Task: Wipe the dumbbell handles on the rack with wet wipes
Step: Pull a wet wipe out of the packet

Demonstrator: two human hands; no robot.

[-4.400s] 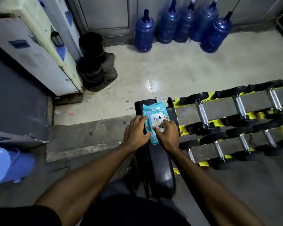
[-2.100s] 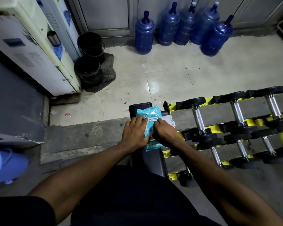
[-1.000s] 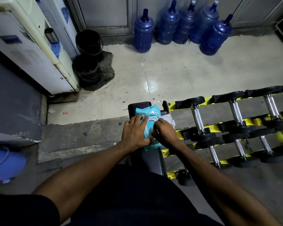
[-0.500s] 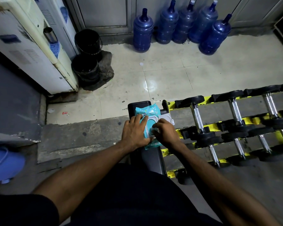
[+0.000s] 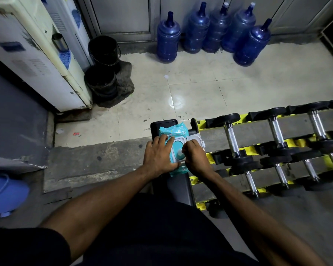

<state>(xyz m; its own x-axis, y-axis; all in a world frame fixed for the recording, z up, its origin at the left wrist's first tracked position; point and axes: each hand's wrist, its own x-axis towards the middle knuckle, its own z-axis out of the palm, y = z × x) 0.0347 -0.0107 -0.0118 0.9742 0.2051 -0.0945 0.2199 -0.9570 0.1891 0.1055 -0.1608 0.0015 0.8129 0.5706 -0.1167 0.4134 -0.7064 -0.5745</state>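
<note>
A teal pack of wet wipes (image 5: 174, 131) lies on a black padded bench (image 5: 179, 186), its white lid (image 5: 196, 140) flipped open to the right. My left hand (image 5: 159, 155) presses flat on the pack's left side. The fingers of my right hand (image 5: 195, 156) pinch a white wipe (image 5: 179, 153) at the pack's opening. To the right stands a yellow and grey rack (image 5: 215, 134) holding several dumbbells with chrome handles (image 5: 231, 139) and black ends.
Several blue water jugs (image 5: 168, 38) stand along the far wall. Two black buckets (image 5: 101, 81) sit beside a white cabinet (image 5: 37, 60) at the left. A tiled floor lies beyond the bench, and a blue object (image 5: 6, 194) is at the far left.
The pack's lid has been flipped open since the earliest frame. My right hand's fingers have closed on the wipe at the opening. My left hand stays on the pack.
</note>
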